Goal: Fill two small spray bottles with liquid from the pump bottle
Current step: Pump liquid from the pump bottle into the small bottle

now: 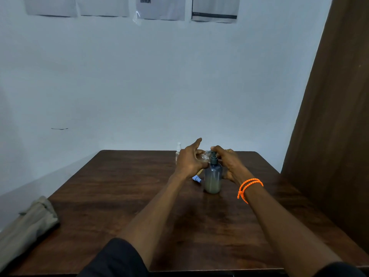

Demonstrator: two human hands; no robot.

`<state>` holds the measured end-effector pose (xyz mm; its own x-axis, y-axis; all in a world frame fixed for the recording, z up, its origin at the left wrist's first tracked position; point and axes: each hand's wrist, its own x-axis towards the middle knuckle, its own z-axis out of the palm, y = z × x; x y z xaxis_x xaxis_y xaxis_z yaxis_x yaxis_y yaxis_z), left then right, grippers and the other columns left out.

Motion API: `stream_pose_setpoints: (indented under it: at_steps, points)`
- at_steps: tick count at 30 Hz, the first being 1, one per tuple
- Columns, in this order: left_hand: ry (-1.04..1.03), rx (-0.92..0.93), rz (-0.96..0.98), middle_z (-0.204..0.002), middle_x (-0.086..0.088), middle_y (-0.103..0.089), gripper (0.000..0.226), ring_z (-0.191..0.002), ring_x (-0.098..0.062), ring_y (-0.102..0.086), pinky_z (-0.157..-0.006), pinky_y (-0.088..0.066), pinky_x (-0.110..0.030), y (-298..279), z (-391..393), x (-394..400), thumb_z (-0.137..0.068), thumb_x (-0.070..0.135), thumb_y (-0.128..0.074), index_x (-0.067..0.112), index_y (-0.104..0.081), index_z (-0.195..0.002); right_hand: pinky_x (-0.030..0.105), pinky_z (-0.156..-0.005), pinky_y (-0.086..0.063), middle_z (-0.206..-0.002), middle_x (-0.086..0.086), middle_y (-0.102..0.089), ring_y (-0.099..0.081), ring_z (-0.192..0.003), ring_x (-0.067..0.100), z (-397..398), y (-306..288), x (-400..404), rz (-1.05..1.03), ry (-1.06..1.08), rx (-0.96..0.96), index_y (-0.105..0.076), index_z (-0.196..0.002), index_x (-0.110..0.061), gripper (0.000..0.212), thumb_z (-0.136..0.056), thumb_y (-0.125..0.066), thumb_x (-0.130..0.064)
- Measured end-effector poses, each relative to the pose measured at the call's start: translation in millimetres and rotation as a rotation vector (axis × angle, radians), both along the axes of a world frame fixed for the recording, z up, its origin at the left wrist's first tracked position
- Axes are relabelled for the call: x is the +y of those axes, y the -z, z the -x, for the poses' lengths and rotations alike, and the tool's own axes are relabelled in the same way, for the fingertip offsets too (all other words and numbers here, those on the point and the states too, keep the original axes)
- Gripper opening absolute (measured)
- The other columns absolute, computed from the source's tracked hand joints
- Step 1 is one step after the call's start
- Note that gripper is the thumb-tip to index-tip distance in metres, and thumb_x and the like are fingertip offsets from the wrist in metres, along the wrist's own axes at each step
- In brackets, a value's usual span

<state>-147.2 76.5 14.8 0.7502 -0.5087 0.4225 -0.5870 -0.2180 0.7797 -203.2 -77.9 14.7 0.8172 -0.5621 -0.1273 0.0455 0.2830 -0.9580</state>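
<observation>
A grey translucent pump bottle (213,177) stands upright on the dark wooden table (123,188), with greenish liquid in its lower half. My right hand (229,163) rests on its dark pump head (213,157), fingers curled over the top. My left hand (189,159) holds a small clear spray bottle (205,156) tilted against the pump's spout. A second small spray bottle (178,150), with a white top, stands behind my left hand near the table's far edge. A light blue spray cap (196,179) lies on the table beside the pump bottle's base.
A folded beige cloth (30,222) lies at the table's left edge. A white wall with taped paper sheets (159,7) rises behind the table. A brown curtain (339,116) hangs on the right. An orange bead bracelet (248,187) circles my right wrist.
</observation>
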Motion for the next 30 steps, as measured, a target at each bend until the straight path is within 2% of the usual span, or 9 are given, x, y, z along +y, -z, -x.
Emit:
stream_pose_setpoints:
  at_steps: [2, 5, 9, 12, 16, 20, 23, 26, 30]
  points:
    - [0.004, 0.010, 0.011, -0.127, -0.007, -0.072, 0.107, -0.101, -0.010, -0.069, -0.094, -0.058, -0.031, 1.1, -1.8, -0.5, -0.065, 0.011, -0.089, 0.024, -0.038, -0.158, 0.043, -0.067, -0.063, -0.095, 0.023, -0.070, -0.071, -0.072, 0.030, -1.1, 0.8, 1.6, -0.006, -0.010, -0.025, -0.061, -0.108, -0.003, 0.039, -0.083, -0.086, -0.020]
    - [0.004, 0.026, 0.017, -0.126, -0.007, -0.073, 0.107, -0.100, -0.011, -0.070, -0.095, -0.058, -0.034, 2.7, -1.6, 0.0, -0.065, 0.013, -0.090, 0.025, -0.039, -0.158, 0.053, -0.076, -0.063, -0.092, 0.025, -0.070, -0.071, -0.073, 0.034, -1.6, 4.5, 4.5, 0.012, -0.031, -0.040, -0.065, -0.109, 0.002, 0.053, -0.070, -0.090, -0.025]
    - [0.003, 0.020, 0.002, -0.127, -0.008, -0.072, 0.107, -0.107, -0.014, -0.070, -0.096, -0.057, -0.037, 1.7, -0.7, -0.8, -0.064, 0.014, -0.089, 0.027, -0.038, -0.157, 0.037, -0.056, -0.060, -0.091, 0.019, -0.065, -0.068, -0.068, 0.028, 0.5, 0.3, 0.7, 0.026, -0.007, -0.029, -0.051, -0.105, -0.006, 0.037, -0.089, -0.082, -0.016]
    - [0.003, 0.012, -0.001, -0.128, -0.008, -0.072, 0.107, -0.107, -0.013, -0.070, -0.095, -0.058, -0.036, -0.6, -0.1, -0.5, -0.064, 0.015, -0.090, 0.027, -0.038, -0.157, 0.032, -0.048, -0.059, -0.090, 0.016, -0.064, -0.068, -0.069, 0.025, 2.9, -6.3, -2.8, 0.055, -0.017, 0.011, -0.054, -0.102, -0.007, 0.026, -0.093, -0.077, -0.017]
    - [0.013, 0.009, 0.011, -0.125, -0.006, -0.073, 0.108, -0.099, -0.009, -0.070, -0.092, -0.058, -0.030, -1.2, -3.5, -1.1, -0.065, 0.013, -0.090, 0.025, -0.038, -0.158, 0.035, -0.059, -0.060, -0.084, 0.018, -0.071, -0.071, -0.060, 0.025, -4.7, 0.3, -4.4, 0.019, -0.040, 0.002, -0.066, -0.090, -0.003, 0.020, -0.091, -0.079, -0.017]
    - [0.031, 0.024, 0.033, -0.119, -0.001, -0.076, 0.106, -0.091, -0.013, -0.071, -0.089, -0.059, -0.032, 3.9, -5.1, -1.2, -0.065, 0.013, -0.088, 0.022, -0.038, -0.158, 0.052, -0.079, -0.061, -0.094, 0.025, -0.072, -0.071, -0.076, 0.034, -9.5, 9.8, -1.8, 0.039, -0.019, -0.031, -0.068, -0.089, -0.001, 0.021, -0.089, -0.082, -0.016]
    - [0.040, 0.026, 0.044, -0.114, 0.002, -0.077, 0.105, -0.085, -0.009, -0.070, -0.089, -0.060, -0.035, 4.4, -4.2, -1.2, -0.065, 0.011, -0.088, 0.022, -0.039, -0.157, 0.060, -0.085, -0.061, -0.107, 0.033, -0.072, -0.074, -0.085, 0.037, -7.9, 7.7, -0.6, 0.016, 0.004, -0.051, -0.060, -0.109, -0.002, 0.052, -0.074, -0.092, -0.024]
    - [0.045, 0.031, 0.051, -0.112, 0.004, -0.077, 0.106, -0.080, -0.004, -0.066, -0.087, -0.060, -0.033, 5.0, -6.2, -1.2, -0.064, 0.010, -0.088, 0.022, -0.039, -0.158, 0.046, -0.067, -0.064, -0.112, 0.035, -0.069, -0.073, -0.084, 0.034, -13.6, 9.9, -5.7, 0.012, -0.012, -0.083, -0.058, -0.124, -0.002, 0.079, -0.060, -0.095, -0.030]
    - [0.041, 0.025, 0.056, -0.114, 0.001, -0.077, 0.107, -0.099, -0.008, -0.072, -0.096, -0.058, -0.037, 7.2, -9.1, -1.0, -0.063, 0.012, -0.089, 0.022, -0.039, -0.157, 0.039, -0.063, -0.062, -0.104, 0.025, -0.071, -0.071, -0.087, 0.033, -11.6, 15.1, -2.4, 0.031, 0.046, -0.097, -0.056, -0.110, -0.006, 0.040, -0.086, -0.086, -0.019]
